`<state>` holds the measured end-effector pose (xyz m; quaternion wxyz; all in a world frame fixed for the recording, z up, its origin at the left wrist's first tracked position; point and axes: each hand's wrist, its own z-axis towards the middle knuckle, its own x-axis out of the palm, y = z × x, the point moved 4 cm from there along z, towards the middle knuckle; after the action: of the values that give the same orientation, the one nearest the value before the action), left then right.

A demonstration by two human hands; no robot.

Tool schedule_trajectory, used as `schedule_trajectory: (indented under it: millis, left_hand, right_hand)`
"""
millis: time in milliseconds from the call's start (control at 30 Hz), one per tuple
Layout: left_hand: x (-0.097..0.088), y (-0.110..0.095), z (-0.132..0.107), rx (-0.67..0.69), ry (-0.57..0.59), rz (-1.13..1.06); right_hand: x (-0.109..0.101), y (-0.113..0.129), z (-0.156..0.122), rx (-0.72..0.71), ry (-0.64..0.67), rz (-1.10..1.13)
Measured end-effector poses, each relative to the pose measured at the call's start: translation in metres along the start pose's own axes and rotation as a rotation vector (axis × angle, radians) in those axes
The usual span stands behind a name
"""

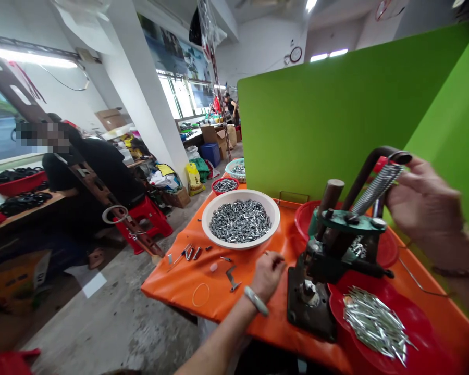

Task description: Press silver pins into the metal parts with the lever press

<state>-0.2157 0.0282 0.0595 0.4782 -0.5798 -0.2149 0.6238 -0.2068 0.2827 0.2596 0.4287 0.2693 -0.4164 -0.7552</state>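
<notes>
My left hand (pixel 269 273), with a bangle on the wrist, is over the orange tabletop just left of a green and black hand press (pixel 336 245). Its fingers are curled and pinched together; anything between them is too small to make out. On the other side, my right hand (pixel 422 195) is closed around the upper end of the press's lever (pixel 369 172), beside a coil spring (pixel 379 187). A white bowl (pixel 209 237) full of small metal parts stands beyond my left hand. Right of the press base, a red tray (pixel 422 323) holds a heap of slim metal pieces (pixel 375 323).
Loose metal pins (pixel 189 253), a rubber band (pixel 200 295) and a small bracket (pixel 231 278) lie on the orange table cover (pixel 172 281). Green partitions (pixel 316 130) rise behind the press. At left, a person in black (pixel 97 166) sits on a red stool (pixel 150 219).
</notes>
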Motion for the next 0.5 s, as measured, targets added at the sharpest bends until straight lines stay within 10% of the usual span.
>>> schedule_trajectory:
  millis: [233,367,500]
  left_hand:
    - [-0.111,0.035,0.07,-0.1,-0.062,0.508]
    - [-0.116,0.061,0.095,-0.167,0.119,0.68]
    - [-0.102,0.071,0.106,-0.179,0.201,0.692]
  right_hand:
    - [-0.042,-0.112,-0.081,0.483,-0.042,0.07]
    - [-0.017,-0.151,-0.161,0.734,0.188,-0.058]
    - [0.035,-0.165,-0.201,0.668,0.408,-0.147]
